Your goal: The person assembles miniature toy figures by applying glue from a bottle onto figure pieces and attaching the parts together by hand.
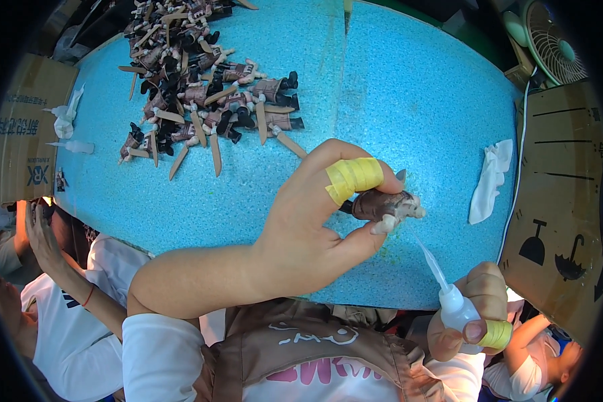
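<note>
Brown-clad figurine (375, 205) is held over blue tabletop (409, 100), pinched betw. thumb and fingers of L hand (311, 221), closed to its width (yellow tape (358, 177) noted). White dropper bottle (459, 312) is gripped by curled fingers of R hand (484, 295); nozzle (433, 266) is aimed near figurine (contact can't be confirmed). Addl. figurines (269, 88) are heaped upper L.

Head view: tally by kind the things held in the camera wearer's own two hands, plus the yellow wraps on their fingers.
Figure in the left hand: 1
Dropper bottle in the right hand: 1
Yellow finger wraps, one per hand: 2
Total: 4
</note>
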Motion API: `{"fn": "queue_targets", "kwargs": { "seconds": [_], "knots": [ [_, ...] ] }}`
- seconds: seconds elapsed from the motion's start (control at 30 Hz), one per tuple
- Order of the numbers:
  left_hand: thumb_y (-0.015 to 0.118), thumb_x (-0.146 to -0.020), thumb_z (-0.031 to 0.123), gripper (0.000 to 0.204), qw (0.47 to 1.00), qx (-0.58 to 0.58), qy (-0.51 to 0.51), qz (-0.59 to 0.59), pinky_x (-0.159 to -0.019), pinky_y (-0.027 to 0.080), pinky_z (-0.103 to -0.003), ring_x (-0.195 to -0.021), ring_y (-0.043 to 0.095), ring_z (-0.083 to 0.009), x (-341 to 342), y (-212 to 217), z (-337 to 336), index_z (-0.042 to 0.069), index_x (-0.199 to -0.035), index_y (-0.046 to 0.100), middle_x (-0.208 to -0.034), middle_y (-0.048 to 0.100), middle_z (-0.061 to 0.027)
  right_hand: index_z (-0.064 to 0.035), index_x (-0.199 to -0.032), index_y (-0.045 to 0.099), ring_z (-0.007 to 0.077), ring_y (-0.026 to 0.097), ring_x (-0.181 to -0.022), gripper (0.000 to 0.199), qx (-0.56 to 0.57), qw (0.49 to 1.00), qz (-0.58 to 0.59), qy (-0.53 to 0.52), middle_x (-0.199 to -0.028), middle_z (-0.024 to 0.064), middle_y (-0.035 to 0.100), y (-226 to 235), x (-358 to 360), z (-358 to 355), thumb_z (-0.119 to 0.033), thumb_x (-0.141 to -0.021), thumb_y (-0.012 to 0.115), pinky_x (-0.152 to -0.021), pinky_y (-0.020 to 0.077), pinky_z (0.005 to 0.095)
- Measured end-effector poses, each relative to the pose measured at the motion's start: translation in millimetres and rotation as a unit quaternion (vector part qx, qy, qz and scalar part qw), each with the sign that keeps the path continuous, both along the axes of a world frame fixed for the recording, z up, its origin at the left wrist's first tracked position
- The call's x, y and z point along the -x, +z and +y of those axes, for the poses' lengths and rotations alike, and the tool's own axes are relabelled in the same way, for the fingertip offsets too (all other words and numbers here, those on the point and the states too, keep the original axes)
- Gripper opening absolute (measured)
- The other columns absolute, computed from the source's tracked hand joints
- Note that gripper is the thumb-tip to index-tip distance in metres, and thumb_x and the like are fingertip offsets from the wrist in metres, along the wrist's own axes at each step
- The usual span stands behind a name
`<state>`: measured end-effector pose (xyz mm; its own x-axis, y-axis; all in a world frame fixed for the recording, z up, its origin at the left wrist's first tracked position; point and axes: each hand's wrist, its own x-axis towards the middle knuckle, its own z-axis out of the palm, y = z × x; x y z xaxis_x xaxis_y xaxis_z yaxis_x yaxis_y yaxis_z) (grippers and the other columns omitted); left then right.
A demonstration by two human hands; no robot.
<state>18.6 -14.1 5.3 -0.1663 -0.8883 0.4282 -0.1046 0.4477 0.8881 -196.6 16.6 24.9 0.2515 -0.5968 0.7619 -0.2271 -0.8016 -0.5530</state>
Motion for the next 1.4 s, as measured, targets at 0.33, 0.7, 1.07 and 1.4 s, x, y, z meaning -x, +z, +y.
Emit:
{"fn": "queue_targets", "kwargs": {
  "seconds": [0.33,0.7,1.07,1.4],
  "knots": [
    [0.059,-0.071,-0.011,0.033,1.000,-0.010,-0.026,0.011,-0.067,0.046,-0.025,-0.081,0.056,-0.0146,-1,3,-3,0.003,-0.101,0.053,-0.102,0.046,-0.0116,-0.0158,-0.091,0.053,0.0089,0.039,-0.045,0.026,-0.011,1.000,0.004,0.018,-0.055,-0.0046,0.045,3,6,-5,-0.027,-0.076,0.070,-0.042,0.0242,0.0243],
    [0.062,-0.070,-0.010,0.036,0.999,-0.010,-0.031,0.012,-0.070,0.044,-0.026,-0.084,0.054,-0.0159,-1,5,-1,0.003,-0.102,0.053,-0.101,0.048,-0.0112,-0.0201,-0.092,0.054,0.0093,0.039,-0.045,0.024,-0.021,1.000,0.005,0.006,-0.054,-0.0056,0.044,6,7,-2,-0.031,-0.077,0.070,-0.043,0.0256,0.0240],
    [0.065,-0.069,-0.009,0.039,0.999,-0.027,-0.032,0.010,-0.074,0.043,-0.028,-0.087,0.052,-0.0168,-2,3,-1,0.003,-0.104,0.051,-0.100,0.049,-0.0101,-0.0191,-0.090,0.056,0.0103,0.040,-0.046,0.026,-0.054,0.998,0.015,-0.027,-0.056,-0.0052,0.047,7,4,1,-0.028,-0.074,0.073,-0.043,0.0271,0.0243],
    [0.065,-0.072,-0.007,0.040,0.995,-0.093,-0.043,-0.007,-0.078,0.043,-0.027,-0.089,0.055,-0.0147,-2,6,4,0.001,-0.108,0.049,-0.099,0.050,-0.0079,-0.0171,-0.087,0.054,0.0101,0.035,-0.042,0.025,-0.020,1.000,0.005,-0.018,-0.053,-0.0039,0.042,3,-1,-3,-0.035,-0.078,0.069,-0.043,0.0251,0.0243]
  ]
}}
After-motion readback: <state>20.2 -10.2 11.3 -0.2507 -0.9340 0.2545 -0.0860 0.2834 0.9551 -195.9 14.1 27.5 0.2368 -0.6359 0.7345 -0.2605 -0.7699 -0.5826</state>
